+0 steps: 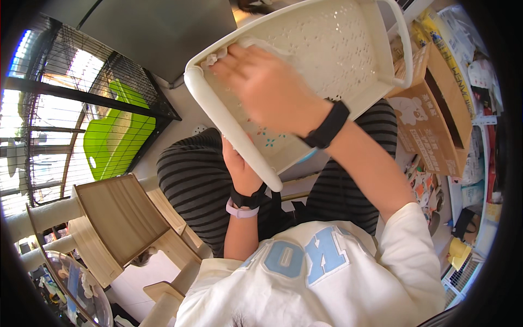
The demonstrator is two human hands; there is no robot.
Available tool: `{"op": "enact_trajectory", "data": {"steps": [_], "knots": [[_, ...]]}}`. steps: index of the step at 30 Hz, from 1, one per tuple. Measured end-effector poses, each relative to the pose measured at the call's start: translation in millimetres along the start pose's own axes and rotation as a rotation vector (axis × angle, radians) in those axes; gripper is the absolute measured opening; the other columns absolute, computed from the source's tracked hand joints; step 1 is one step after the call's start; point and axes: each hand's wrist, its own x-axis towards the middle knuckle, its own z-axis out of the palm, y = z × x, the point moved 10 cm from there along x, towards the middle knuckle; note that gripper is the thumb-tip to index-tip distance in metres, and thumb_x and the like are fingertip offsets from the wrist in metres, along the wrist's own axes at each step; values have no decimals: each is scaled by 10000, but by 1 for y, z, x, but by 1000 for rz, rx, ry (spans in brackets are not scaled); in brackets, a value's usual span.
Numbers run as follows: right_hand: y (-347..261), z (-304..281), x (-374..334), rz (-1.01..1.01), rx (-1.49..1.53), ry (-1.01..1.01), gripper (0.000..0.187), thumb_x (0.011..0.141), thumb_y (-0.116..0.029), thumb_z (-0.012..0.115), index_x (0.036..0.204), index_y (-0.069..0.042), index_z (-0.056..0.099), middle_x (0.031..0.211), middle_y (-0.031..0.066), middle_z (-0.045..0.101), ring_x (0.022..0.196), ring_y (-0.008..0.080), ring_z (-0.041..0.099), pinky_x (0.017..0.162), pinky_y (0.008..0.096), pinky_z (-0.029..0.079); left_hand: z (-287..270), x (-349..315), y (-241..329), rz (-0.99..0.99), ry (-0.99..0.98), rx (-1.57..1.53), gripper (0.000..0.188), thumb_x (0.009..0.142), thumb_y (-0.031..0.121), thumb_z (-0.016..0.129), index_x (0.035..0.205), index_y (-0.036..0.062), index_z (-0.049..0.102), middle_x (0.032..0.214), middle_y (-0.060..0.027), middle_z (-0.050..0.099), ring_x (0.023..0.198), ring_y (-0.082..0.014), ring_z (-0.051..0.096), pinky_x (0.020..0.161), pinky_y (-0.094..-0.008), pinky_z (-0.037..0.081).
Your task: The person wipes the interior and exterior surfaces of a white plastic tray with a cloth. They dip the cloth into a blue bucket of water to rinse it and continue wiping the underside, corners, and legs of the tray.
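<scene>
A cream-white plastic tray (348,60) with raised walls and a looped handle (406,46) is tilted above my lap. Small slot-like marks cover its floor, and a few flower-shaped marks show near my right wrist. Against the inner far-left corner, my right hand (264,90) presses a crumpled white wipe (215,56); the hand is slightly blurred. My left hand (239,166) grips the tray's near-left rim from outside and below, its fingertips partly hidden by the wall. Both wrists wear black bands, and the left also has a pink one.
A black wire cage (60,92) with a bright green bin (120,131) stands at the left. Below it is a wooden cat-tree-like structure (117,218). An open cardboard box (430,114) and loaded shelves (479,147) fill the right. A grey cabinet (158,32) stands beyond.
</scene>
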Motion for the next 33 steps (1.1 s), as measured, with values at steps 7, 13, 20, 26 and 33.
{"op": "enact_trajectory", "data": {"steps": [7, 13, 20, 26, 33], "knots": [[86, -27, -35, 172, -165, -108, 456, 736, 10, 493, 1179, -72, 561, 1207, 89, 565, 1140, 262, 508, 930, 380, 422, 2, 6, 24, 122, 7, 57, 214, 832, -9, 437, 1025, -57, 516, 979, -94, 509, 836, -160, 487, 753, -260, 412], [84, -17, -33, 419, -163, -119, 362, 704, -20, 514, 1050, 79, 551, 1004, 246, 595, 937, 362, 579, 833, 381, 479, -2, 2, 12, 33, 53, 75, 110, 847, -4, 459, 930, -33, 525, 869, -43, 518, 762, -115, 481, 688, -238, 404], [0, 6, -6, 33, 80, 21, 456, 729, -37, 527, 1184, -39, 552, 1193, 120, 576, 1188, 277, 485, 939, 378, 403, -9, 1, 21, 35, 191, -9, 298, 924, 120, 467, 663, 21, 361, 616, 42, 326, 595, -64, 282, 493, -255, 209], [84, -11, -35, 43, -57, -259, 542, 722, -28, 565, 1240, -179, 527, 1323, -13, 487, 1270, 164, 393, 973, 368, 380, -11, 1, 22, 35, 231, -15, 306, 945, 167, 482, 700, -7, 421, 619, 26, 387, 602, -77, 321, 512, -247, 269], [191, -53, -83, 243, -109, -284, 625, 725, 122, 399, 1303, -108, 462, 1324, 103, 476, 1285, 285, 373, 1024, 382, 347, -6, 5, 27, 49, 190, -28, 295, 949, 184, 485, 748, -32, 471, 648, 10, 446, 608, -84, 348, 523, -249, 293]]}}
